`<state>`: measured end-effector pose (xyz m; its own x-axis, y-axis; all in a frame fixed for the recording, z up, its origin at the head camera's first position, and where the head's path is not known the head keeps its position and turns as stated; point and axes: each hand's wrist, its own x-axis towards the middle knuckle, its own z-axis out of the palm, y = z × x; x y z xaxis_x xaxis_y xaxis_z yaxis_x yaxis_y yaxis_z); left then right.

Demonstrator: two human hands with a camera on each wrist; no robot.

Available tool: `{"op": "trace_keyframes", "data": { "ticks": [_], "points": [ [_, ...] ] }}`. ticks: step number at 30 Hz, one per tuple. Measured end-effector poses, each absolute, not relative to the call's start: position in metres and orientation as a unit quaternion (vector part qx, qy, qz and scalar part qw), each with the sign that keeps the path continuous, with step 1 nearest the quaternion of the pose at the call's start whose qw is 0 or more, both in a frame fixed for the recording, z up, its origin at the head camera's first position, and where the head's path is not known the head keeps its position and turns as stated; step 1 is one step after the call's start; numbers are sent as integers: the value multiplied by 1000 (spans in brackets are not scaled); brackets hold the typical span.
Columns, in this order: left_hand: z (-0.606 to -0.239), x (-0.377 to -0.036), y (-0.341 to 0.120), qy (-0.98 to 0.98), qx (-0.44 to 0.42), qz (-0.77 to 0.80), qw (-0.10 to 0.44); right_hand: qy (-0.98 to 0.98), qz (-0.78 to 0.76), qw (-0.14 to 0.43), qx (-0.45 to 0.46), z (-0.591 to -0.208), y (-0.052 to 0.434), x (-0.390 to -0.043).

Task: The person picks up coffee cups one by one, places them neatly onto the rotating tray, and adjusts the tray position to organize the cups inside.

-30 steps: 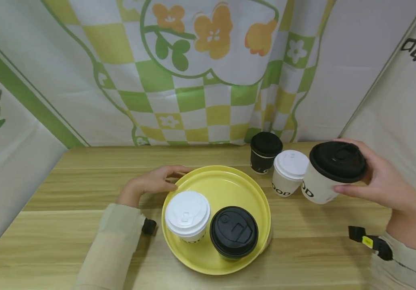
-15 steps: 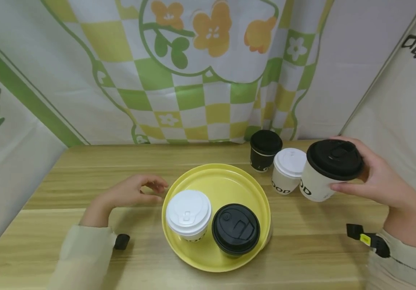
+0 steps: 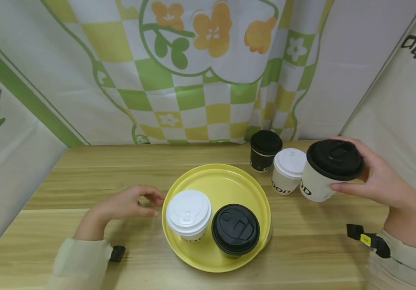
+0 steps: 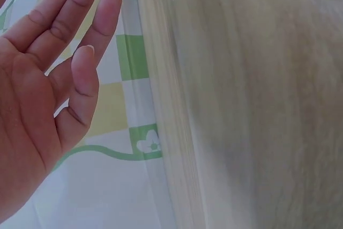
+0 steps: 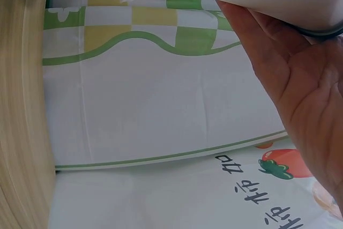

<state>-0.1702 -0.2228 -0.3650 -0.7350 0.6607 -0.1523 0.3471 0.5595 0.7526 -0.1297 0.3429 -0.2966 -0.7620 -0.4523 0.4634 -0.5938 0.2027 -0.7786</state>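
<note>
Clearly, the held cup [image 3: 322,180] looks off-white, black-lettered and black-lidded

The head view is bright, with soft light all over. Pale shadows lie on the wooden table [image 3: 313,249], and a faint shine shows on the yellow tray [image 3: 222,187]. Both wrist views look dimmer. In the left one, the wood is blurry but the left hand [image 4: 32,100] looks clear.
</note>
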Motion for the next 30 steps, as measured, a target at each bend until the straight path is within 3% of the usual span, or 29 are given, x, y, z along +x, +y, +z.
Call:
{"op": "trace_keyframes", "data": {
  "ticks": [30],
  "points": [
    [-373,-184,-217,847,310,385,196,-775,531,56,338,-299,342,-133]
  ]
}}
